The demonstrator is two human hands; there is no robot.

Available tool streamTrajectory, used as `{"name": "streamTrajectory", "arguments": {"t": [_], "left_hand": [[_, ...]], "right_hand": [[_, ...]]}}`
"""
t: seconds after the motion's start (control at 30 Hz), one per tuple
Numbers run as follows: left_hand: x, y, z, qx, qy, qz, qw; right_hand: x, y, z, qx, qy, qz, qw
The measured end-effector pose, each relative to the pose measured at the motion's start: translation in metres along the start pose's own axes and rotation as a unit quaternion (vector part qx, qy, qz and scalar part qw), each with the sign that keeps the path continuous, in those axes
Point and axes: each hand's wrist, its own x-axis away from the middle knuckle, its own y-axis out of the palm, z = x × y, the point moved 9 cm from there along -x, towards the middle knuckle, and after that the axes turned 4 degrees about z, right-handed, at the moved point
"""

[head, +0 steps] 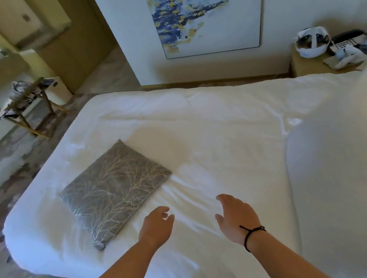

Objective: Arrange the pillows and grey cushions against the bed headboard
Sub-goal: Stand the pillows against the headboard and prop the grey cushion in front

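Just beyond the fingers of the left hand (156, 223), a grey cushion (116, 191) is seen flat on the bed (211, 122). Both the left and right hand (235, 215) are held open and empty. A white pillow (346, 160) is propped to the right. The arranging is judged barely begun.

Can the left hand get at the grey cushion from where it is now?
Probably yes. The left hand hovers open and empty beside the near edge of the grey cushion, which lies flat on the white bedding with nothing on top of it or between it and the hand.
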Motion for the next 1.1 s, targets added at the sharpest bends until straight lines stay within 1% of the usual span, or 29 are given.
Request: {"name": "streamTrajectory", "arguments": {"t": [0.17, 0.33, 0.43, 0.57, 0.7, 0.8, 0.93, 1.07, 1.1], "left_hand": [[-0.002, -0.037, -0.086, 0.024, -0.041, 0.044, 0.998], [-0.002, -0.066, -0.184, 0.009, -0.079, 0.041, 0.996], [-0.008, -0.086, -0.237, 0.003, -0.084, 0.048, 0.995], [-0.041, -0.101, -0.292, 0.0, -0.077, 0.058, 0.995], [-0.093, -0.088, -0.323, -0.061, -0.044, 0.061, 0.995], [-0.129, -0.065, -0.338, -0.141, -0.019, 0.048, 0.989], [-0.166, -0.039, -0.348, -0.249, 0.029, 0.052, 0.967], [-0.195, -0.033, -0.339, -0.31, 0.074, 0.103, 0.942], [-0.201, -0.032, -0.335, -0.329, 0.082, 0.105, 0.935]], "right_hand": [[-0.013, 0.049, -0.059, 0.028, -0.023, -0.029, 0.999], [-0.017, 0.118, -0.133, 0.064, -0.043, -0.091, 0.993], [-0.02, 0.156, -0.182, 0.074, -0.064, -0.119, 0.988], [-0.038, 0.208, -0.236, 0.076, -0.085, -0.145, 0.983], [-0.071, 0.269, -0.263, 0.077, -0.103, -0.177, 0.976], [-0.098, 0.311, -0.261, 0.07, -0.083, -0.195, 0.975], [-0.12, 0.348, -0.251, 0.066, -0.056, -0.206, 0.975], [-0.132, 0.366, -0.241, 0.048, -0.027, -0.209, 0.976], [-0.134, 0.368, -0.24, 0.038, -0.018, -0.209, 0.977]]}}
